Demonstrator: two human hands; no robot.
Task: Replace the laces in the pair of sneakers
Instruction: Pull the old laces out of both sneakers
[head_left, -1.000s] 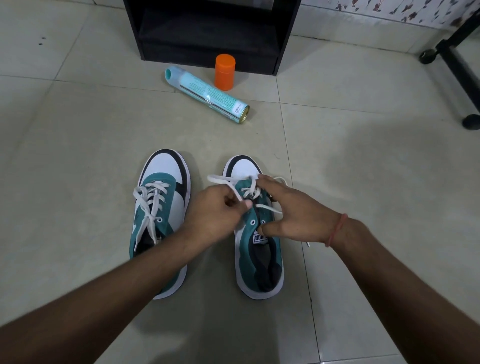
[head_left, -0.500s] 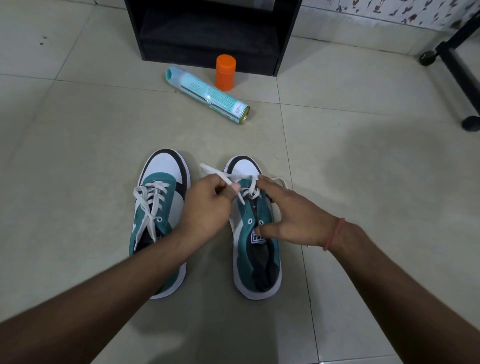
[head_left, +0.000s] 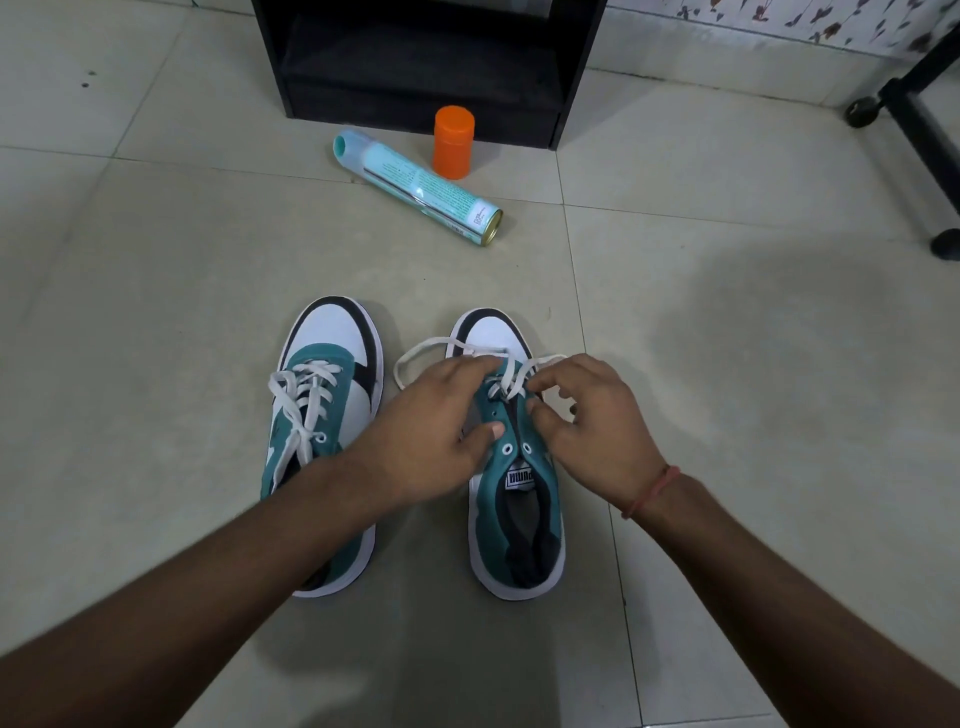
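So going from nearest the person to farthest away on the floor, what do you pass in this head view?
The two sneakers: the laced sneaker and the half-laced sneaker with the left hand and right hand on its lace → spray can lying on its side → upright orange cap → black cabinet.

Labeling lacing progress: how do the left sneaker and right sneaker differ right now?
1. The left sneaker is laced through most eyelets; the right sneaker has lace only near the toe, with its upper eyelets empty.
2. The left sneaker is untouched by fingers, though the left forearm crosses over its heel; both the left hand and right hand work the white lace on the right sneaker.
Shared: teal, white and black uppers, toes pointing away.
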